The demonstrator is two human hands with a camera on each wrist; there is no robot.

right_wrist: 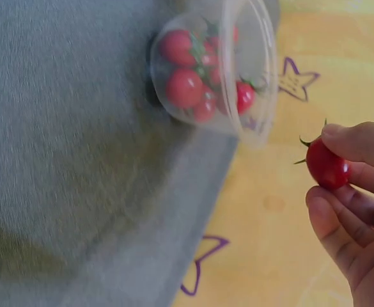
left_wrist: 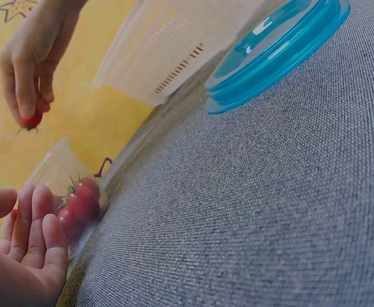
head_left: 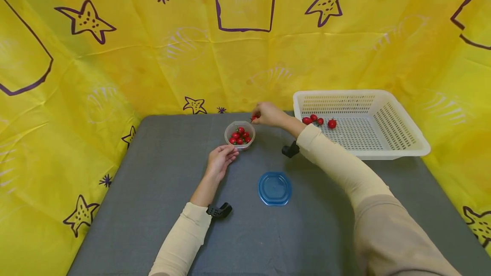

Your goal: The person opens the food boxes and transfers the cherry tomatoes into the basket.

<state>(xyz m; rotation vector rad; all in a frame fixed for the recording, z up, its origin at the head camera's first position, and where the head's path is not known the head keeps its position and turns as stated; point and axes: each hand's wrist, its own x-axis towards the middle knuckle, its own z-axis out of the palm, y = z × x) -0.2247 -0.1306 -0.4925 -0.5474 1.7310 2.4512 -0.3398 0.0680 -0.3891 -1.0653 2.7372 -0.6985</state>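
In my right hand [head_left: 270,114] a red cherry tomato [right_wrist: 327,164] with a green calyx is pinched between thumb and fingers. It is held just above and to the right of a clear plastic container [head_left: 227,130]. Several cherry tomatoes [right_wrist: 185,88] lie inside the container. My left hand [head_left: 220,161] is at the container's near side, its fingertips at the wall; in the left wrist view its fingers are loosely bent and the thumb stands apart from them. Whether the fingertips press on the wall is hard to see.
A blue lid [head_left: 274,188] lies flat on the grey table [head_left: 161,199], nearer than the container. At the right stands a white slotted basket [head_left: 402,153] with several cherry tomatoes [head_left: 332,123] at its left side. A yellow patterned cloth [head_left: 238,67] hangs behind the table.
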